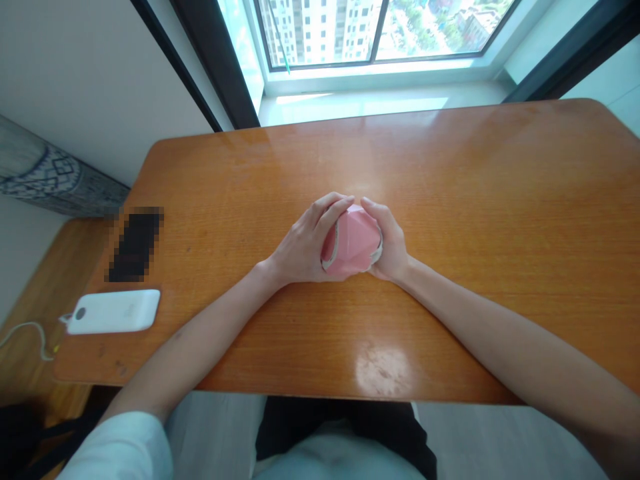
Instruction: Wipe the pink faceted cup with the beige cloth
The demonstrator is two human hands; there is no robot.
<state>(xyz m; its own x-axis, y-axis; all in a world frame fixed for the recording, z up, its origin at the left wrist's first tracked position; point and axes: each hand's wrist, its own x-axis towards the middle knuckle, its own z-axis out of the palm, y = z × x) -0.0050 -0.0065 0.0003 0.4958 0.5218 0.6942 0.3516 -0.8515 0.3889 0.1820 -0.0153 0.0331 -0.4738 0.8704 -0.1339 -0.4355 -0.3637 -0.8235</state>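
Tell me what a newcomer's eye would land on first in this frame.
The pink faceted object, apparently folded paper, draws the eye first, cupped between the left hand and right hand at the middle of the orange wooden table. Next come the white power bank with its cable near the table's left edge, and the bright window beyond the far edge.

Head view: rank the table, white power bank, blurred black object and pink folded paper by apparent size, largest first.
1. table
2. white power bank
3. blurred black object and pink folded paper: these look alike, and the paper is partly covered, so they are left unranked.
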